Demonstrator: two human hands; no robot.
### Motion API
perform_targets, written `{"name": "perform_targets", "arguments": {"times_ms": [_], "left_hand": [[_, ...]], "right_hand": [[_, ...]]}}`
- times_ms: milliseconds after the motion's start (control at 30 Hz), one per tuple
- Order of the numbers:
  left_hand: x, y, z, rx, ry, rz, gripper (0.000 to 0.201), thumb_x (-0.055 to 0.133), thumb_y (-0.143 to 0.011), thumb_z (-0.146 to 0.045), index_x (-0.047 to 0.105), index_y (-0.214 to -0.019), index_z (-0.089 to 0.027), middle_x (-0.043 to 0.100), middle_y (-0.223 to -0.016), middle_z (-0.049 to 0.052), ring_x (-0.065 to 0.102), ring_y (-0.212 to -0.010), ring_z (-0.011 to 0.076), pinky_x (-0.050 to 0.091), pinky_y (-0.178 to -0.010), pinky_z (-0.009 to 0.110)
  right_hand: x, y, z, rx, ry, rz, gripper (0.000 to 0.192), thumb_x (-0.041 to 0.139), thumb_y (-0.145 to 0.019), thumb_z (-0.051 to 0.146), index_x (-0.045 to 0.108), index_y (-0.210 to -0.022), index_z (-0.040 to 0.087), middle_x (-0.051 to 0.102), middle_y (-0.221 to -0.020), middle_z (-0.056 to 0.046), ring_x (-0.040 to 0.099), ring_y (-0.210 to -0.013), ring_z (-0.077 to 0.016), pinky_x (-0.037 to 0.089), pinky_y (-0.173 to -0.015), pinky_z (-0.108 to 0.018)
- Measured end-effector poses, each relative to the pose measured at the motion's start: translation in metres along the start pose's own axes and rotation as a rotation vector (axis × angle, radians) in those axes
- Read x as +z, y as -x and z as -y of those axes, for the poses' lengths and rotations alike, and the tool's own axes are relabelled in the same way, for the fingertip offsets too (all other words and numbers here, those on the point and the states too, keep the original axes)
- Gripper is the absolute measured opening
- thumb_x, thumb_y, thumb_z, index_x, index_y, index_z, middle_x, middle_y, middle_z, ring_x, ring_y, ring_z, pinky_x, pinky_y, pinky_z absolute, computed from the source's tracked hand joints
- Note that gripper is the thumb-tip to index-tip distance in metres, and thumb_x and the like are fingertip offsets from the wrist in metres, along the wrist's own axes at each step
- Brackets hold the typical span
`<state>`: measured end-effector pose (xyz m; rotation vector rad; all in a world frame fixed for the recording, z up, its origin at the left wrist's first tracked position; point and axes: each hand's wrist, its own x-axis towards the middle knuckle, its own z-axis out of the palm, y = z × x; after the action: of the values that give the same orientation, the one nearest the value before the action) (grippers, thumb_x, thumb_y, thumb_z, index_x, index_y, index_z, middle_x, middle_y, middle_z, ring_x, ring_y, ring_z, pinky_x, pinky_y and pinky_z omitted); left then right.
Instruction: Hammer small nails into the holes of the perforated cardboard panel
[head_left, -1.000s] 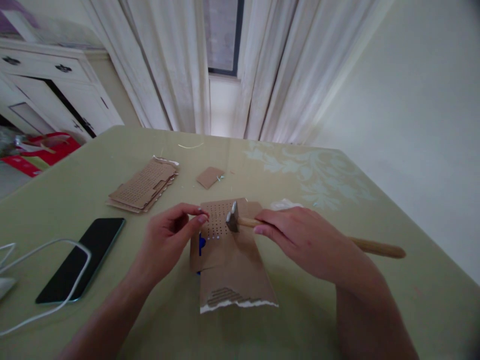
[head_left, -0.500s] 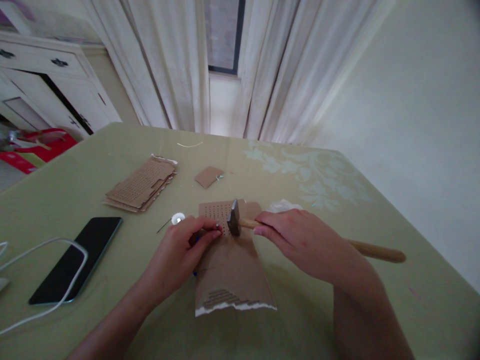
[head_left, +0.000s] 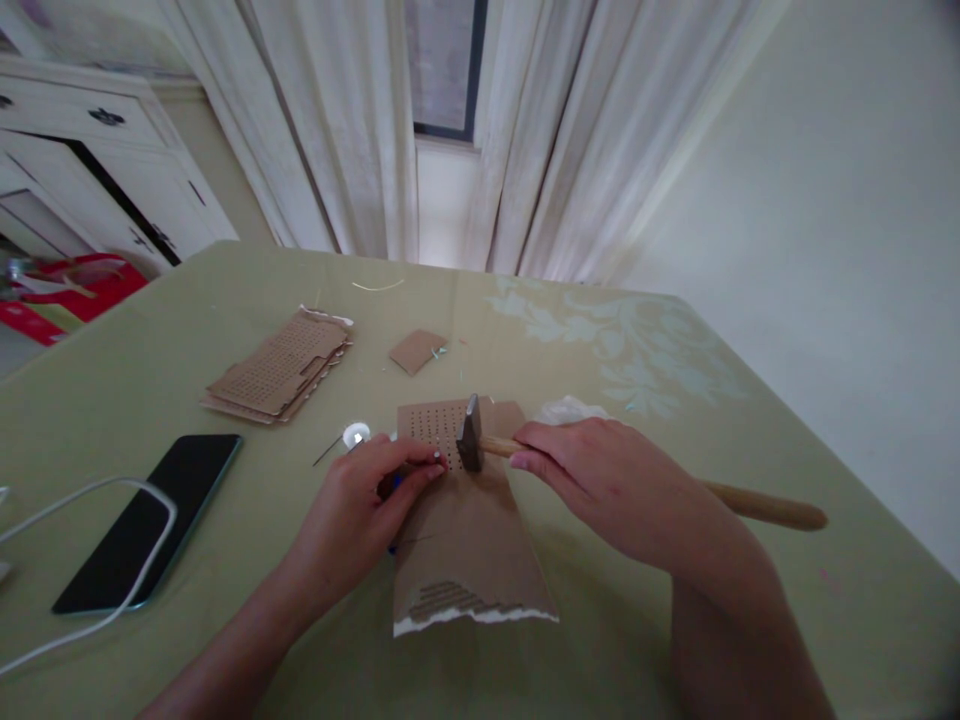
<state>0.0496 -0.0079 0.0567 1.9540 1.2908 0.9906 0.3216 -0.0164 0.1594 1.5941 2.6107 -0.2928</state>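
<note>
A hammer (head_left: 470,440) with a dark metal head and a long wooden handle is in my right hand (head_left: 600,475), gripped near the head. Its head is just right of my left fingertips, over a brown cardboard sheet (head_left: 472,530) with rows of small holes and a torn near edge. My left hand (head_left: 375,490) is closed in a pinch on a small metal pin (head_left: 437,456), whose top shows above the fingers at the lower edge of the holes. The pin's lower end is hidden. Something blue shows partly under my left hand.
A stack of punched cardboard (head_left: 281,365) lies at the far left, a small cardboard square (head_left: 416,352) at the back. Left of my hand are a white disc (head_left: 356,435), a thin needle-like rod (head_left: 327,450), and a phone (head_left: 157,520) under a white cable (head_left: 169,500). Clear plastic (head_left: 570,410) lies behind my right hand.
The view has shifted slightly. The hammer stays beside the pin with little visible movement, and both hands keep their grips.
</note>
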Motion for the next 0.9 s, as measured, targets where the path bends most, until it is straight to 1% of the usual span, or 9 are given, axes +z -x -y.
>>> {"name": "perform_targets", "arguments": {"times_ms": [100, 200, 267, 333, 433, 533, 733, 833, 900], "left_hand": [[0.002, 0.0, 0.0, 0.043, 0.002, -0.015, 0.015, 0.073, -0.103, -0.035, 0.086, -0.101, -0.028, 0.083, -0.09, 0.0, 0.07, -0.077, 0.0183, 0.052, -0.072, 0.028], [0.003, 0.0, -0.001, 0.087, -0.007, -0.032, 0.013, 0.072, -0.104, -0.031, 0.085, -0.102, -0.027, 0.083, -0.091, -0.001, 0.071, -0.08, 0.0182, 0.052, -0.073, 0.028], [0.003, -0.001, -0.004, 0.102, -0.021, -0.036, 0.013, 0.072, -0.103, -0.029, 0.083, -0.098, -0.026, 0.082, -0.088, -0.001, 0.07, -0.078, 0.0178, 0.051, -0.072, 0.027], [0.002, -0.001, -0.005, 0.115, -0.036, -0.028, 0.016, 0.069, -0.102, -0.024, 0.081, -0.093, -0.025, 0.08, -0.085, -0.001, 0.07, -0.077, 0.018, 0.051, -0.071, 0.027], [0.0, -0.002, -0.006, 0.142, -0.042, -0.015, 0.02, 0.064, -0.099, -0.018, 0.082, -0.094, -0.025, 0.082, -0.086, 0.0, 0.073, -0.082, 0.0194, 0.054, -0.075, 0.028], [-0.001, -0.001, -0.005, 0.14, -0.014, -0.033, 0.018, 0.066, -0.1, -0.021, 0.084, -0.101, -0.025, 0.085, -0.093, 0.0, 0.076, -0.085, 0.0197, 0.055, -0.077, 0.029], [0.0, -0.003, -0.009, 0.134, -0.015, -0.018, 0.022, 0.064, -0.101, -0.023, 0.084, -0.092, -0.025, 0.081, -0.081, 0.0, 0.073, -0.076, 0.0194, 0.053, -0.069, 0.029], [0.002, -0.002, -0.007, 0.143, -0.025, -0.044, 0.016, 0.069, -0.102, -0.026, 0.084, -0.096, -0.026, 0.084, -0.088, -0.001, 0.074, -0.081, 0.0194, 0.054, -0.074, 0.029], [0.003, -0.001, -0.004, 0.145, -0.024, -0.041, 0.012, 0.072, -0.103, -0.026, 0.083, -0.1, -0.027, 0.085, -0.094, -0.002, 0.075, -0.085, 0.0185, 0.055, -0.076, 0.028]], "right_hand": [[-0.007, 0.001, 0.003, 0.012, -0.086, -0.079, 0.035, 0.051, -0.121, 0.038, 0.078, -0.107, 0.021, 0.083, -0.097, -0.007, 0.077, -0.089, -0.0266, 0.044, -0.078, -0.036], [-0.014, 0.004, 0.008, -0.014, -0.319, -0.237, 0.031, 0.052, -0.121, 0.039, 0.076, -0.112, 0.023, 0.082, -0.098, -0.003, 0.074, -0.085, -0.0215, 0.044, -0.076, -0.032], [-0.016, 0.005, 0.012, -0.041, -0.431, -0.282, 0.03, 0.052, -0.121, 0.039, 0.076, -0.111, 0.024, 0.081, -0.094, -0.001, 0.072, -0.08, -0.0187, 0.043, -0.073, -0.03], [-0.014, 0.005, 0.014, -0.062, -0.399, -0.233, 0.031, 0.053, -0.12, 0.037, 0.076, -0.105, 0.023, 0.08, -0.09, -0.002, 0.071, -0.078, -0.0191, 0.042, -0.072, -0.031], [-0.005, 0.005, 0.016, -0.077, -0.198, -0.11, 0.029, 0.057, -0.118, 0.032, 0.076, -0.098, 0.022, 0.08, -0.085, -0.005, 0.071, -0.076, -0.0223, 0.038, -0.07, -0.034], [0.0, 0.006, 0.017, -0.064, -0.141, -0.104, 0.03, 0.053, -0.118, 0.03, 0.073, -0.097, 0.023, 0.078, -0.081, -0.004, 0.068, -0.071, -0.0223, 0.031, -0.067, -0.036], [-0.011, 0.011, 0.014, 0.066, -0.51, -0.297, 0.044, 0.038, -0.122, 0.048, 0.067, -0.097, 0.025, 0.067, -0.077, 0.001, 0.061, -0.072, -0.0185, 0.036, -0.068, -0.032], [-0.014, 0.006, 0.006, 0.072, -0.673, -0.217, 0.05, 0.039, -0.12, 0.06, 0.067, -0.097, 0.025, 0.068, -0.079, 0.002, 0.061, -0.073, -0.0181, 0.04, -0.068, -0.031], [-0.012, 0.0, 0.001, 0.028, -0.723, -0.121, 0.041, 0.05, -0.118, 0.06, 0.072, -0.11, 0.026, 0.076, -0.093, 0.0, 0.068, -0.083, -0.0194, 0.046, -0.075, -0.032]]}}
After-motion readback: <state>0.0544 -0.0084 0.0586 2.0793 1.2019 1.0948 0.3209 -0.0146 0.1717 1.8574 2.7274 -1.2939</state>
